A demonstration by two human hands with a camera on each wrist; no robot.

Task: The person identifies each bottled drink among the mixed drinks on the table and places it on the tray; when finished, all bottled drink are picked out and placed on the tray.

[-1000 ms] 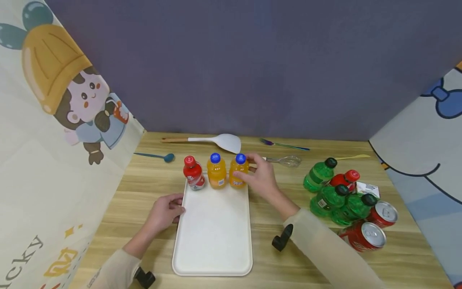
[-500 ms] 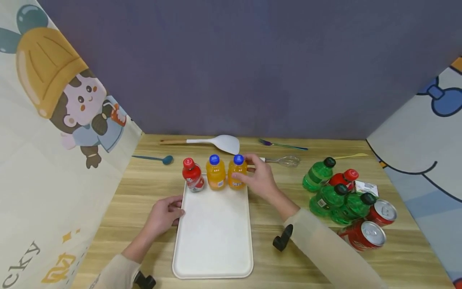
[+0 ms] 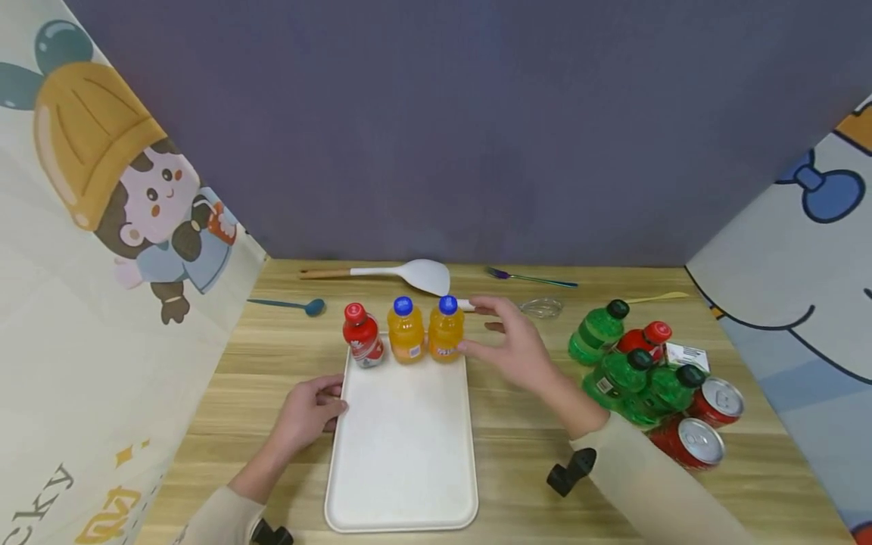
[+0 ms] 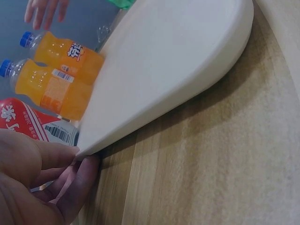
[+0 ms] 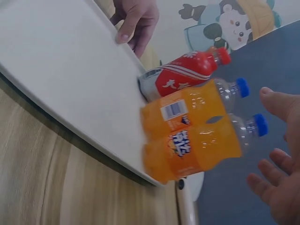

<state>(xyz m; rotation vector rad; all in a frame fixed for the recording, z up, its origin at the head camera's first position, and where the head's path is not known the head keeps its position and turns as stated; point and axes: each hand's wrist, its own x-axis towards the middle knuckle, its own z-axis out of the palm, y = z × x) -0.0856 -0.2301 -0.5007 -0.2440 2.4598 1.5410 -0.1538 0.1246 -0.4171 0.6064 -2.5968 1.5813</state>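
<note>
right hand [image 3: 515, 344] hangs spread and empty just right of the right orange bottle [image 3: 446, 330], nearer it than the left | bottle stands upright, long axis vertical, at tray's far right corner | left hand [image 3: 309, 409] loosely curled against white tray [image 3: 402, 446] left rim | tray carries 3 bottles in 1 row: red bottle [image 3: 360, 335], middle orange bottle [image 3: 405, 331], then that one
</note>
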